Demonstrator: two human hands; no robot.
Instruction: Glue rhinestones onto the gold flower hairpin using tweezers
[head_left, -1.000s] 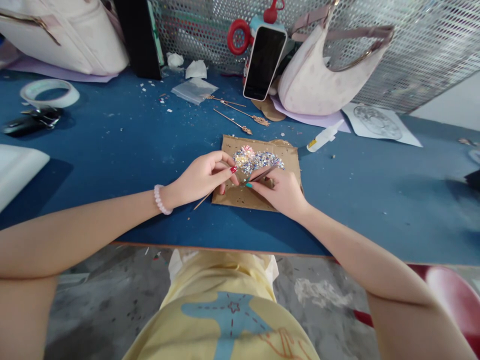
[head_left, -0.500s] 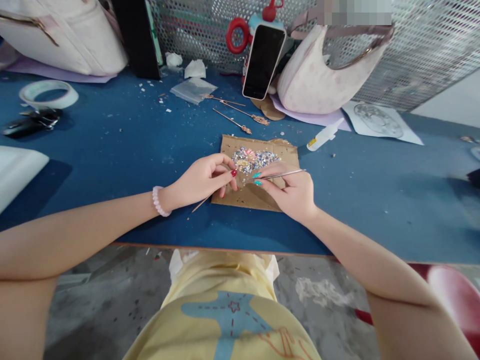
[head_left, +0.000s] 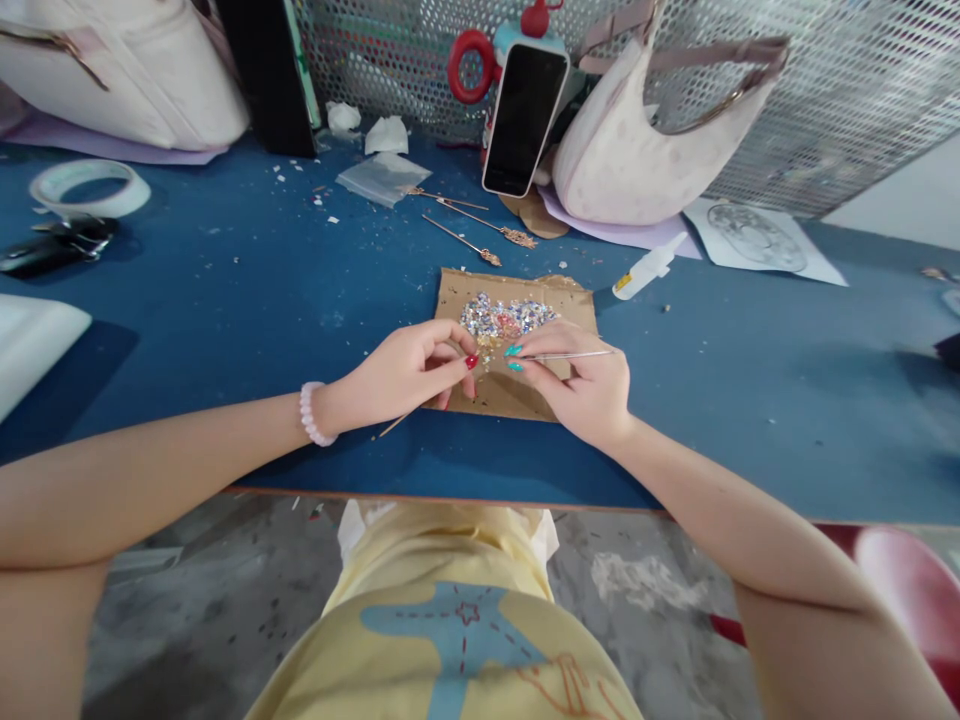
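Note:
A brown cardboard piece [head_left: 570,305] lies on the blue table [head_left: 225,290] with a heap of small shiny chips [head_left: 504,318] on it. My left hand [head_left: 409,372] is closed in a pinch around a thin gold hairpin stick [head_left: 391,427] whose end pokes out below the palm. My right hand [head_left: 585,385] is closed on thin metal tweezers [head_left: 570,354], held level with the tips pointing left toward my left fingertips. Both hands meet just in front of the chip heap.
Several gold hairpins [head_left: 480,245], a white glue bottle [head_left: 645,272], a phone on a stand [head_left: 523,118], a pale handbag [head_left: 637,160], a printed sheet [head_left: 757,238], a tape roll [head_left: 82,187], a white foam block [head_left: 30,345] and a metal mesh wall [head_left: 840,90] surround the work spot.
My right hand turned the tweezers from pointing into the chip heap to lying level, and drew back toward my left fingertips. My left hand stayed pinched on the stick.

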